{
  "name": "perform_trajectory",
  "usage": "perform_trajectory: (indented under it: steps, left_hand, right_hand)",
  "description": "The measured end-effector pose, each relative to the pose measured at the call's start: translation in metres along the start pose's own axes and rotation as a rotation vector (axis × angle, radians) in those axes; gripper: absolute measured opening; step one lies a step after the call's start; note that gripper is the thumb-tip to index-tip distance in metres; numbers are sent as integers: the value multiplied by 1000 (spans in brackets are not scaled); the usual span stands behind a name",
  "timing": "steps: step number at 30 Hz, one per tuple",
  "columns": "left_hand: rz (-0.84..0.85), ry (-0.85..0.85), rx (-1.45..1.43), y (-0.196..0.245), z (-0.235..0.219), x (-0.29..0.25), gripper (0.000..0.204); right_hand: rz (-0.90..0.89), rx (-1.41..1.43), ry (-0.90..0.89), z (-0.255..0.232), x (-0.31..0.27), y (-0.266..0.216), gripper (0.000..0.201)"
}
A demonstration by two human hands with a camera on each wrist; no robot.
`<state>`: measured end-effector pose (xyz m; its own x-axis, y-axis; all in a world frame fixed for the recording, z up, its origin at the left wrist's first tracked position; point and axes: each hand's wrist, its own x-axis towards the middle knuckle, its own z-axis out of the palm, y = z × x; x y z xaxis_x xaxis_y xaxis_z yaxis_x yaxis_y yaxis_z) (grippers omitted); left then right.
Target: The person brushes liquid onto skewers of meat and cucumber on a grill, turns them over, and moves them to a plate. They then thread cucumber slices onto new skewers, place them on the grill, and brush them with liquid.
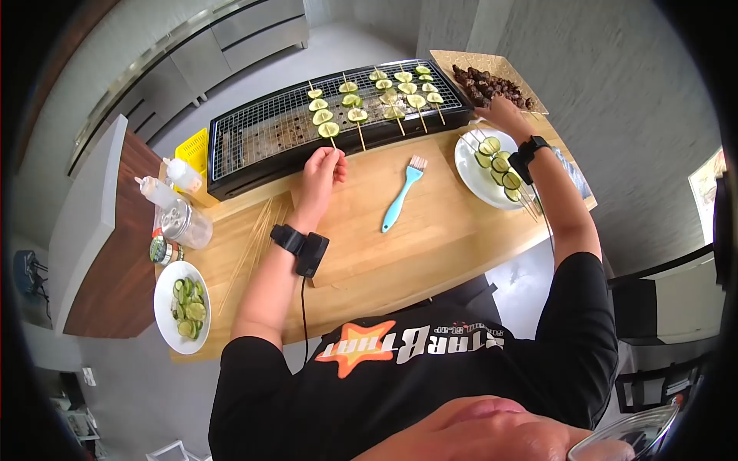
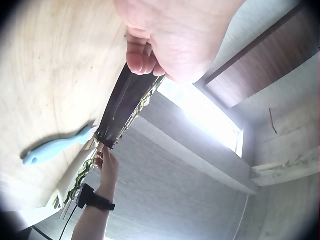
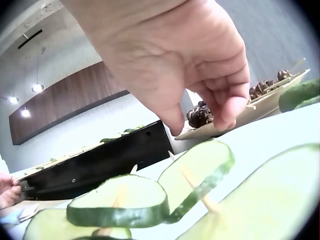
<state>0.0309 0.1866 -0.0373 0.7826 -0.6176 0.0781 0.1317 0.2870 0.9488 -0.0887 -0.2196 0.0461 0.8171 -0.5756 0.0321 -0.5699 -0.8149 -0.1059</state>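
Note:
My left hand (image 1: 319,173) pinches the near end of the leftmost skewer of green-skinned, pale vegetable slices (image 1: 324,117), which lies across the grill (image 1: 254,123). Several more such skewers lie to its right on the wire rack. Past the grill's right end, my right hand (image 1: 503,117) reaches down to a tan board (image 1: 532,77) bearing dark meat skewers (image 1: 484,83). In the right wrist view a gap shows between its thumb and bent fingers, with meat chunks (image 3: 198,116) behind. Below that hand, a white plate (image 1: 470,175) holds more threaded slices (image 3: 120,197).
A blue basting brush (image 1: 400,201) lies on the wooden cutting board (image 1: 350,230). Bare skewers (image 1: 244,250) lie left of it. Squeeze bottles (image 1: 183,175), a jar (image 1: 188,224) and a white plate of loose slices (image 1: 167,323) line the left edge. A yellow basket (image 1: 194,150) touches the grill's left end.

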Motion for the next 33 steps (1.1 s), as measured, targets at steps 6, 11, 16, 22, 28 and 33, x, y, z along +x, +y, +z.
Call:
perform_trajectory:
  steps: [6,11,16,22,28,33]
  left_hand:
    - [2,-6,13,-2,-3,2,19]
    - [-15,-9,-14,-2,-4,2,16]
    - [-10,-12,-4,-3,-4,2,18]
    - [1,-17,-21,-3,-5,2,19]
    - [-10,-36,-28,-2,-5,2,16]
    - [-29,21,19,-3,-7,2,19]
  right_hand:
    - [-41,-28,140,25,19,15,46]
    - [-33,-37,199,34,36,38,38]
    - [11,-15,144,25,27,36,34]
    - [178,437,-142,11,26,38,26]
    - [128,760,-41,14,25,46,24]
    - [-18,1136,-17,-17,-14,-6,21]
